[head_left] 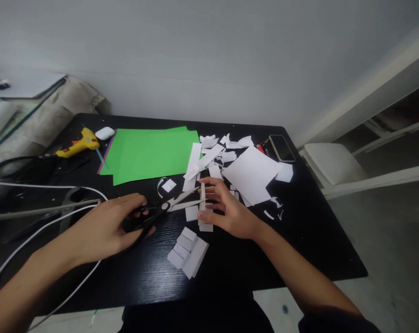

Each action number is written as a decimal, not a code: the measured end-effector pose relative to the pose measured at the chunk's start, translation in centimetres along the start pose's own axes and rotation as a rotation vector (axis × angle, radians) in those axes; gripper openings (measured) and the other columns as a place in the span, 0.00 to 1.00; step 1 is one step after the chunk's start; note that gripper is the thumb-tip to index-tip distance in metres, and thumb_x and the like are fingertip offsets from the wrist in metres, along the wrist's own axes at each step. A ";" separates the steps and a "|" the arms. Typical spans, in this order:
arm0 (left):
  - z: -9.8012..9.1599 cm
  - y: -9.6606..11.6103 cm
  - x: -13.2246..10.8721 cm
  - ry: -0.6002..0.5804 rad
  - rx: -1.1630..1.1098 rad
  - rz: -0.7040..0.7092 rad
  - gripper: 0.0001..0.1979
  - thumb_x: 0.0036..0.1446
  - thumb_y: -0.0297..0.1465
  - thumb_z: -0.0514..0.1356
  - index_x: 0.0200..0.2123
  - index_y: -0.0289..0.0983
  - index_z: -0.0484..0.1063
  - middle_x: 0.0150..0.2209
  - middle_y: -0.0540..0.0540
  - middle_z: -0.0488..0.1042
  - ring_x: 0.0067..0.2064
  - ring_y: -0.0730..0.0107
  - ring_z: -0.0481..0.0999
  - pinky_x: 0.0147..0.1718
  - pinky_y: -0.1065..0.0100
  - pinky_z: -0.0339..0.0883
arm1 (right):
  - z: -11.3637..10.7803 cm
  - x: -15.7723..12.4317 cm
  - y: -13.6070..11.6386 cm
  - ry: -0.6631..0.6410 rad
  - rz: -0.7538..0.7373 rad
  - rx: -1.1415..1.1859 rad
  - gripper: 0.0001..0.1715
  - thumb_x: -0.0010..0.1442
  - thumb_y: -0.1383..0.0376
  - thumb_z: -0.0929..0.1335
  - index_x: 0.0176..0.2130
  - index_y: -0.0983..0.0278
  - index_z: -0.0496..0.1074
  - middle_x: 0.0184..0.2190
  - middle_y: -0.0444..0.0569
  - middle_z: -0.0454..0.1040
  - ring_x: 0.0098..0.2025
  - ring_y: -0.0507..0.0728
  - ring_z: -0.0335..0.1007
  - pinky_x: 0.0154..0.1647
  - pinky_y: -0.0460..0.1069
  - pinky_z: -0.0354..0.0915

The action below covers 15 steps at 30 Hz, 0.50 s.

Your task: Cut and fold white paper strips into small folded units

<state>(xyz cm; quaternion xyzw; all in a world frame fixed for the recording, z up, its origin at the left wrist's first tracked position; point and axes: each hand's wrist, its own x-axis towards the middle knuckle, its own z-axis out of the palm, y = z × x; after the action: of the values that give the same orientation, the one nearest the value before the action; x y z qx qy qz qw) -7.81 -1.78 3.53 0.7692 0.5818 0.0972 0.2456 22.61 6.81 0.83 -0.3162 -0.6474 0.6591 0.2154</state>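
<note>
My left hand (121, 226) is closed round the black handles of a pair of scissors (165, 206), whose blades stand apart and point right. Between the blade tips and my right hand (226, 206) is a narrow white paper strip (202, 196), upright and pinched in my right fingers and thumb. The blades reach the strip's left edge; whether they touch it I cannot tell. Under and beside the strip lie small white paper pieces (191, 213). Nearer to me, a folded white paper piece (190, 252) rests on the black table (154, 277).
Green sheets (154, 155) lie at the back, left of a heap of paper scraps (212, 157). A white sheet (251, 173) and a phone (281, 148) are at the right. A yellow glue gun (81, 143) lies far left, and a white cable (57, 212) runs by my left arm.
</note>
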 end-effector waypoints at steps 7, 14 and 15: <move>-0.2 -0.2 0.2 -0.023 -0.036 0.007 0.10 0.63 0.40 0.61 0.34 0.40 0.67 0.30 0.49 0.75 0.28 0.68 0.72 0.26 0.66 0.64 | 0.8 -0.1 -0.2 -0.002 -0.149 -0.104 0.42 0.66 0.60 0.74 0.69 0.51 0.52 0.62 0.53 0.70 0.68 0.64 0.65 0.72 0.68 0.61; -0.9 -0.4 0.2 -0.100 -0.001 -0.024 0.14 0.66 0.43 0.58 0.33 0.39 0.70 0.29 0.50 0.73 0.29 0.68 0.72 0.29 0.65 0.64 | 0.5 -0.2 -0.2 -0.036 -0.179 -0.199 0.42 0.67 0.59 0.74 0.70 0.47 0.53 0.70 0.52 0.61 0.69 0.64 0.64 0.67 0.66 0.67; -1.1 -0.3 0.3 -0.111 0.000 -0.026 0.14 0.66 0.43 0.58 0.33 0.39 0.70 0.29 0.50 0.73 0.29 0.68 0.71 0.29 0.65 0.64 | 0.5 -0.2 -0.2 -0.042 -0.179 -0.208 0.41 0.67 0.59 0.73 0.70 0.46 0.53 0.71 0.51 0.60 0.69 0.65 0.64 0.66 0.66 0.67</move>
<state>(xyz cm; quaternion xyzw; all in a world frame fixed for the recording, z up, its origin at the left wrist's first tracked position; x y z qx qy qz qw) -8.46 -1.19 4.26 0.7659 0.5771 0.0512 0.2786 22.42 6.32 1.08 -0.2639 -0.7423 0.5730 0.2259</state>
